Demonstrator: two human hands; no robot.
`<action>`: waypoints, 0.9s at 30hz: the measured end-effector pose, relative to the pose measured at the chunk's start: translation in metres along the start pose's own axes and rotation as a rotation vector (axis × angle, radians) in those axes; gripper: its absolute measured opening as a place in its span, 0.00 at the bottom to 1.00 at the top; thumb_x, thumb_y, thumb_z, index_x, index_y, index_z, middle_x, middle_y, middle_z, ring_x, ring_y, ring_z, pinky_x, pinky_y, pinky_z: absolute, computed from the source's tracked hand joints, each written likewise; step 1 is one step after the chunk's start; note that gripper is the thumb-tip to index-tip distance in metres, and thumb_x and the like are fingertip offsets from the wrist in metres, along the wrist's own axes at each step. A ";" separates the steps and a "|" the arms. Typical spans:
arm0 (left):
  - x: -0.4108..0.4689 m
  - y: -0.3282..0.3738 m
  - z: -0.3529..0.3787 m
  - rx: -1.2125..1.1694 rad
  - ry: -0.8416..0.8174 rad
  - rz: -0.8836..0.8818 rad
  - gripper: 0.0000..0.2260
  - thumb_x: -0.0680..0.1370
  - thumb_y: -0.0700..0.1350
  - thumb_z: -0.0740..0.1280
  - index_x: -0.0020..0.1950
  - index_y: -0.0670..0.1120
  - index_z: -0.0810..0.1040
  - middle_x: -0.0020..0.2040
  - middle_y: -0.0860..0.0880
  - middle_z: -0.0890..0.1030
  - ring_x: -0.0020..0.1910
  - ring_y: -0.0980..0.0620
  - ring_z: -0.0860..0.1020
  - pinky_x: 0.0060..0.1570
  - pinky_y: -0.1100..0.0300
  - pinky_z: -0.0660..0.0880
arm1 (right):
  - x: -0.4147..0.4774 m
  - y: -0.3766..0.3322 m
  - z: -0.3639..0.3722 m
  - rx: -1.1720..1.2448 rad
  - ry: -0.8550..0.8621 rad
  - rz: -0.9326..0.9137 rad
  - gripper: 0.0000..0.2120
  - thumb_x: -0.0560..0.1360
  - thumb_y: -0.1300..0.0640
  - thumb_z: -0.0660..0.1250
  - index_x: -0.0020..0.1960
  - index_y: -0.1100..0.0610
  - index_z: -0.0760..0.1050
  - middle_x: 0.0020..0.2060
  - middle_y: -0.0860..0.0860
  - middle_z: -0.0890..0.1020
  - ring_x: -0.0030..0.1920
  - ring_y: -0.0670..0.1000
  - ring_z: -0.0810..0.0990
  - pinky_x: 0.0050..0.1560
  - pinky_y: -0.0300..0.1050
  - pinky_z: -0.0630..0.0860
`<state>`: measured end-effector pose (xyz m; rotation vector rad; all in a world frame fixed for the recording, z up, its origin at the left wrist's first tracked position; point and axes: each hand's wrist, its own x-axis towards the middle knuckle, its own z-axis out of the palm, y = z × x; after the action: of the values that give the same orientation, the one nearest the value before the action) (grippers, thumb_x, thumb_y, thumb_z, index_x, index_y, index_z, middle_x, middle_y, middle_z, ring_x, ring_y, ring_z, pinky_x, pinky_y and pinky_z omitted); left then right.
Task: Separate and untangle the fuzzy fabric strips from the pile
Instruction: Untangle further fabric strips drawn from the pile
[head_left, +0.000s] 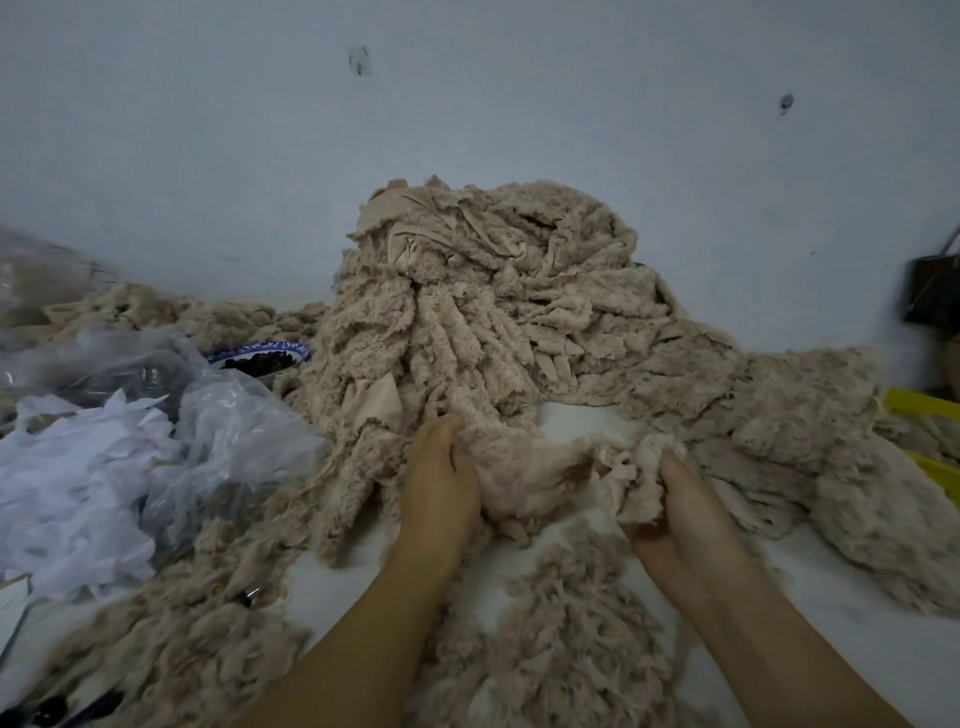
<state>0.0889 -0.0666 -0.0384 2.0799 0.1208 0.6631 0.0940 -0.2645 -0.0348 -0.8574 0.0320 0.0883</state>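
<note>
my left hand (441, 480) and right hand (675, 512) are apart, each clenched on an end of one fuzzy strip (524, 462). it lies just in front of the pile (493, 291), its long axis running sideways between my fists.

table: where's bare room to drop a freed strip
Bare table shows behind the strip held by the left hand and right hand, below the pile. More lies right of the right forearm, bordered by spread strips. The left is crowded: plastic bags, white scraps, bowl.
</note>
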 end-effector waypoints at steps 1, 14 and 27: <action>-0.002 0.002 0.000 0.033 0.011 0.076 0.19 0.82 0.36 0.55 0.72 0.44 0.72 0.73 0.50 0.68 0.72 0.54 0.65 0.73 0.61 0.60 | -0.001 0.000 0.001 0.015 0.003 0.004 0.15 0.85 0.56 0.56 0.65 0.61 0.74 0.48 0.56 0.84 0.37 0.49 0.85 0.35 0.42 0.81; -0.021 0.025 0.019 -0.032 -0.229 0.480 0.12 0.79 0.50 0.62 0.59 0.53 0.81 0.54 0.65 0.75 0.53 0.70 0.71 0.55 0.74 0.68 | -0.014 0.013 0.014 -0.277 -0.085 -0.066 0.10 0.83 0.57 0.59 0.52 0.53 0.80 0.43 0.51 0.87 0.40 0.47 0.86 0.35 0.38 0.79; -0.012 0.034 0.010 -1.018 -0.340 -0.537 0.17 0.83 0.53 0.62 0.53 0.39 0.80 0.41 0.42 0.86 0.36 0.49 0.84 0.26 0.63 0.78 | -0.015 0.013 0.020 -0.394 -0.019 -0.070 0.13 0.82 0.51 0.62 0.51 0.59 0.80 0.27 0.49 0.75 0.25 0.45 0.71 0.28 0.39 0.70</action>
<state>0.0786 -0.0971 -0.0205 1.0659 0.1079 -0.0119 0.0773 -0.2418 -0.0302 -1.2501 -0.0343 0.0369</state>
